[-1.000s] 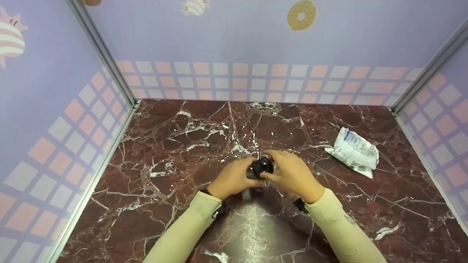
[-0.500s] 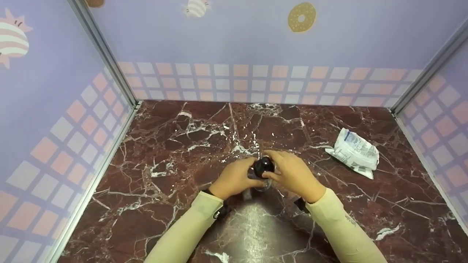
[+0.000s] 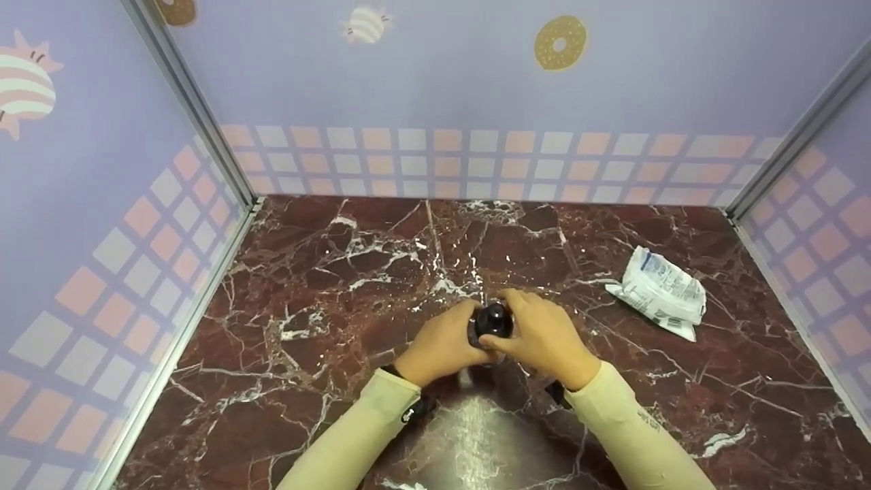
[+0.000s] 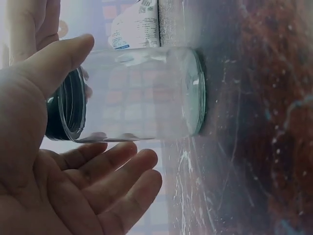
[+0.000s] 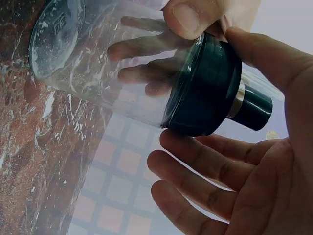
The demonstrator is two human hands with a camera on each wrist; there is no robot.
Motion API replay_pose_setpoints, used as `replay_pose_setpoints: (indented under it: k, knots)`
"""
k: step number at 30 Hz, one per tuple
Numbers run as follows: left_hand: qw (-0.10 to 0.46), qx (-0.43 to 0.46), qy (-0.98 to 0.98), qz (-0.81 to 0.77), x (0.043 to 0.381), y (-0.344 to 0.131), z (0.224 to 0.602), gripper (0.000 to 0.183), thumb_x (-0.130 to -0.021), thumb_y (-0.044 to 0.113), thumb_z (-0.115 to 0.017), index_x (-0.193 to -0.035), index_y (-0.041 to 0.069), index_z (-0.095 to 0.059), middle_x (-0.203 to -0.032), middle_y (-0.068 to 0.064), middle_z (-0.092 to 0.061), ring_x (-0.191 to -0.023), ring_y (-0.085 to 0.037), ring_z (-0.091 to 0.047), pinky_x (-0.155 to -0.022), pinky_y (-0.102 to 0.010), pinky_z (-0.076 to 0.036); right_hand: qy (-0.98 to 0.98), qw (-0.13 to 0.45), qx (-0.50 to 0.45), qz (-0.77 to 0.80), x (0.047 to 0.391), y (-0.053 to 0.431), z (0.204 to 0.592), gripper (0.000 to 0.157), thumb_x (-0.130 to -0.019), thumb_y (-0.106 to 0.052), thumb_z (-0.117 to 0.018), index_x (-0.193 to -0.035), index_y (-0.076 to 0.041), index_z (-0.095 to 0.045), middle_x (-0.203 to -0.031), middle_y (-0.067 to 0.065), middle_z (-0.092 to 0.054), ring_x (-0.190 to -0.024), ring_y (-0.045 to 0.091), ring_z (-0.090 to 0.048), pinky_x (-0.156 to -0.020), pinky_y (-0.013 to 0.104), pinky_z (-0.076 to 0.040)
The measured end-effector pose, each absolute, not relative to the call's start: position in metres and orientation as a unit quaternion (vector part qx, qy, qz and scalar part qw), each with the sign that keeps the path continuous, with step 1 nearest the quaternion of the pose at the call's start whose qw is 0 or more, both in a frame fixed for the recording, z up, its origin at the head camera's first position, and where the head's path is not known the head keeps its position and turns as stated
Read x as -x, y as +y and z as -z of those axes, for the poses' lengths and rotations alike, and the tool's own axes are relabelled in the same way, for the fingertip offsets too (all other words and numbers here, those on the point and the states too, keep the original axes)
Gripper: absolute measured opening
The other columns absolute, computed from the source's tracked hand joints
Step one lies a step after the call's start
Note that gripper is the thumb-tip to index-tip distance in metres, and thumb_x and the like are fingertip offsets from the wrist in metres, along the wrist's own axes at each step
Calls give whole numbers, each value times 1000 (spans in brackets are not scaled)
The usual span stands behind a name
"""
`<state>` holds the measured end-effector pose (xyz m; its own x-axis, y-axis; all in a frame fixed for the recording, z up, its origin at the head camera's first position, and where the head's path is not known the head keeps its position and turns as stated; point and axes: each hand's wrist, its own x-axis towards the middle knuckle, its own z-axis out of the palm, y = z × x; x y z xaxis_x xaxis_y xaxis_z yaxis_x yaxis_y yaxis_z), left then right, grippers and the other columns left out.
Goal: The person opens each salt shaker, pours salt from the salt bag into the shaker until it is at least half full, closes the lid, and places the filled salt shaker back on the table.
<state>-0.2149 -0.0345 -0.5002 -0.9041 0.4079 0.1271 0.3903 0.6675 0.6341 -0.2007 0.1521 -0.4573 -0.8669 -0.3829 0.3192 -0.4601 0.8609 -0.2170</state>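
A: What is the left hand [image 3: 442, 345] doing?

B: It is holding the jar [image 4: 142, 93]. The thumb is sitting on one side and the fingers are bending round the other, so they are staying about as wide apart as the clear glass.

A: And what is the right hand [image 3: 548, 338] holding?

B: It is pinching the dark lid [image 5: 208, 90]. The thumb is touching one side and a fingertip is touching the other. The last two fingers are sticking out, just beside the lid.

A: So where is the jar standing?

B: It is standing upright on the desk [image 3: 231, 422], with its top part resting between the left thumb and fingers. The lid is sitting on its top, between both hands, and the shiny knob [image 5: 252, 107] is poking up.

A: What else is lying there?

B: A crumpled white bag [image 3: 661, 292] is lying on the desk, well apart from the right hand. Past the desk, a purple wall [image 3: 463, 82] is showing pink and white squares.
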Motion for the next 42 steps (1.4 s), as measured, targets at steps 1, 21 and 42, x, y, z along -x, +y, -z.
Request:
replay_pose_setpoints:
  k: [1, 21, 42]
  knots:
    - [13, -219, 912, -346, 215, -34, 501, 63, -63, 52, -81, -112, 23, -54, -99, 10, -61, -87, -12, -62, -78, -33, -51, -955, 132, -222, -146, 200, 152, 457, 75, -70, -64, -71, -122, -13, -55, -103, 6, -66, -85, 23, -63, -69, 40, -52]
    - [2, -261, 912, -316, 220, -38, 504, 55, -65, 54, -80, -103, 22, -54, -91, 11, -61, -79, -10, -60, -73, -32, -51, -940, 132, -280, -140, 203, 156, 458, 63, -75, -57, -71, -120, -16, -55, -105, 3, -67, -89, 22, -64, -75, 40, -53]
    - [22, -242, 917, -317, 212, -34, 496, 66, -64, 60, -78, -108, 20, -51, -94, 7, -61, -81, -14, -61, -74, -35, -52, -949, 120, -254, -145, 203, 157, 455, 98, -69, -72, -65, -141, -11, -40, -126, 9, -59, -108, 29, -58, -94, 46, -45]
